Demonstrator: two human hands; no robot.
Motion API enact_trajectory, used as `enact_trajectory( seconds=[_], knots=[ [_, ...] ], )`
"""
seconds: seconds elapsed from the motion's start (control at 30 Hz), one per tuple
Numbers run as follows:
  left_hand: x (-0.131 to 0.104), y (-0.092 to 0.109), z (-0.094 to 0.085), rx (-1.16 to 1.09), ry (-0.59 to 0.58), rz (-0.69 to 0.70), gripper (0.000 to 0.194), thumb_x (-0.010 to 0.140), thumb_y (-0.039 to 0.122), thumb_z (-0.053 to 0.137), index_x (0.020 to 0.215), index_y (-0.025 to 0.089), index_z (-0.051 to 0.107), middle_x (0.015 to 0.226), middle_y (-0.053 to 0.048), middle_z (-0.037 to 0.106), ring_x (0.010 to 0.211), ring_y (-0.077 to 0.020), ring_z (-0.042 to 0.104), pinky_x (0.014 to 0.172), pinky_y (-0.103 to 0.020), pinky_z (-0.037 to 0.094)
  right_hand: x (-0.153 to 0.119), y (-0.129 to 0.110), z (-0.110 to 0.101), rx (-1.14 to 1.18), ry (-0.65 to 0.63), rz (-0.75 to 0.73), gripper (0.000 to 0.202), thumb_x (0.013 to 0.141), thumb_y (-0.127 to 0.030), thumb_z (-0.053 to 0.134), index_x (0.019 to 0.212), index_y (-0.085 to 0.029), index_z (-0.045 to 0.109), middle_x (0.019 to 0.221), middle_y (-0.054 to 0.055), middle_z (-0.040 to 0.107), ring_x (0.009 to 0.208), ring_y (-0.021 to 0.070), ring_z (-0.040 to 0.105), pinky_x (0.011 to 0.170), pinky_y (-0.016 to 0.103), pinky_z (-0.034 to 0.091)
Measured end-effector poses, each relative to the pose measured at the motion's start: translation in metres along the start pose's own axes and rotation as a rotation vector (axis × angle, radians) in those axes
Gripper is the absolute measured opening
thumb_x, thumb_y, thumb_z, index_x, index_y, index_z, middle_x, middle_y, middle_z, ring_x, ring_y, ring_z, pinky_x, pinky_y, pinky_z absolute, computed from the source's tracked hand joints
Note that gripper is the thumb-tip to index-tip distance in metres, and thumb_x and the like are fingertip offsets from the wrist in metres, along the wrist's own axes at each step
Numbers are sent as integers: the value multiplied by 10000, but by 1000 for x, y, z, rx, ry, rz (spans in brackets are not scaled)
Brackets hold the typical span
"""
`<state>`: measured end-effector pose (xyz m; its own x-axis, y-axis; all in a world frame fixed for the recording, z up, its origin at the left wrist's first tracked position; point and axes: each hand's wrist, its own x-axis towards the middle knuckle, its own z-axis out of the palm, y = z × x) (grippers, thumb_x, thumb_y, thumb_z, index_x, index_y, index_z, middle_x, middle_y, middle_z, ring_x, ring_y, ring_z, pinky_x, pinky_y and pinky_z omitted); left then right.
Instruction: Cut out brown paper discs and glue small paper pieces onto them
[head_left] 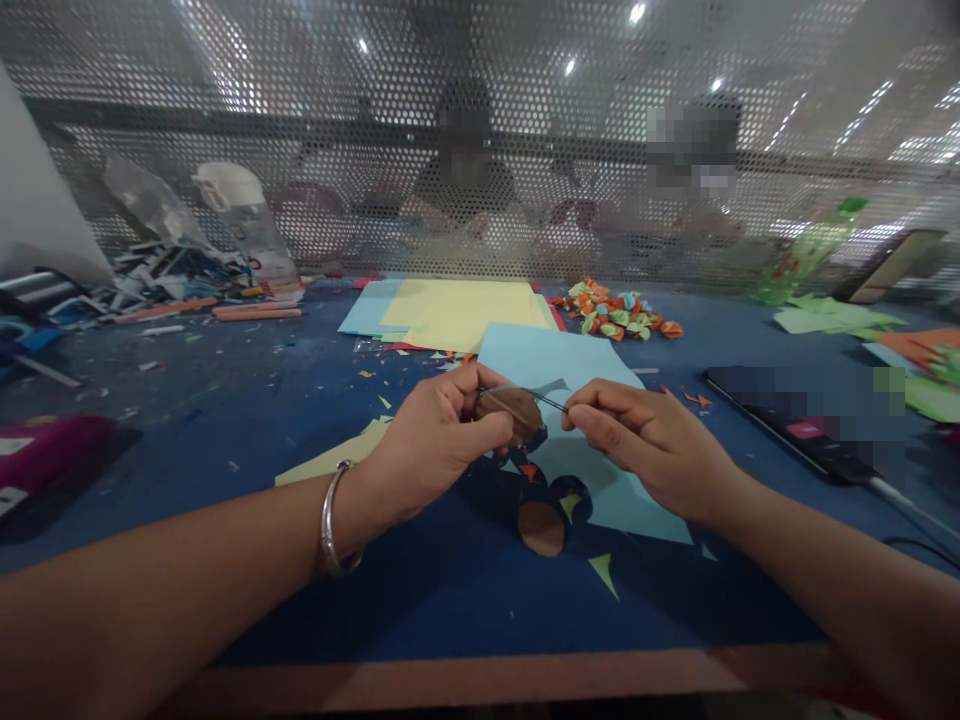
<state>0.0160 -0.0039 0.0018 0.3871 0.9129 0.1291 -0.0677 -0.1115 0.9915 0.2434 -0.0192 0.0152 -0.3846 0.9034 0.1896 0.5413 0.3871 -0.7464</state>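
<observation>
Near the middle of the view, my left hand [442, 435] is closed on a round brown piece [510, 408], its thumb lying across the front. My right hand [649, 440] pinches the end of a thin dark strand [551, 401] that runs over to the brown piece. What the strand is made of is too blurred to tell. Below the hands, another brown disc [541, 528] rests on the blue table, beside dark round shapes and small paper scraps. A light blue sheet [555, 350] lies beneath and behind both hands.
Yellow paper sheets [465, 310] and a pile of folded orange and green pieces [619, 312] lie behind. A phone [795, 430] with a cable is at right, a green bottle [810, 250] beyond. A clear bottle [251, 235] stands back left. A perforated screen [375, 130] closes the far side.
</observation>
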Motion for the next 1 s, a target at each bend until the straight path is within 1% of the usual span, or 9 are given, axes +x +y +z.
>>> enact_trajectory(
  seconds=[0.07, 0.3, 0.63, 0.8, 1.0],
  knots=[
    [0, 0, 0, 4, 17, 1, 153, 759, 126, 680, 899, 174, 640, 796, 9, 725, 689, -108, 622, 655, -228, 481, 0, 0, 0, 0, 6, -4, 384, 1005, -519, 478, 863, -191, 620, 617, -54, 376, 531, 101, 327, 500, 267, 274],
    [0, 3, 2, -17, 5, -27, 153, 738, 109, 682, 883, 159, 692, 811, 1, 758, 715, -100, 657, 659, -208, 492, -1, 0, 1, 9, -6, 2, 393, 1007, -526, 472, 878, -185, 620, 606, -67, 356, 516, 92, 319, 488, 265, 257],
    [0, 4, 1, -1, 11, -35, 155, 732, 124, 683, 868, 153, 750, 808, -6, 751, 733, -107, 630, 694, -224, 486, -1, 0, 1, 9, -12, 7, 395, 1008, -532, 471, 889, -186, 620, 601, -69, 354, 518, 94, 312, 485, 264, 258],
    [-1, 2, 1, -4, 50, -52, 166, 722, 130, 688, 868, 157, 761, 800, 5, 750, 717, -98, 616, 672, -214, 466, -1, 0, 2, -3, -3, 5, 398, 1007, -532, 475, 889, -183, 626, 587, -73, 345, 508, 89, 304, 477, 263, 241],
    [0, 2, 0, -9, 35, -74, 174, 711, 120, 673, 855, 157, 763, 806, 4, 757, 737, -102, 625, 690, -218, 465, -1, 1, 2, 5, -7, 6, 401, 1007, -535, 472, 893, -184, 631, 588, -71, 347, 506, 88, 307, 476, 259, 246]
  ],
)
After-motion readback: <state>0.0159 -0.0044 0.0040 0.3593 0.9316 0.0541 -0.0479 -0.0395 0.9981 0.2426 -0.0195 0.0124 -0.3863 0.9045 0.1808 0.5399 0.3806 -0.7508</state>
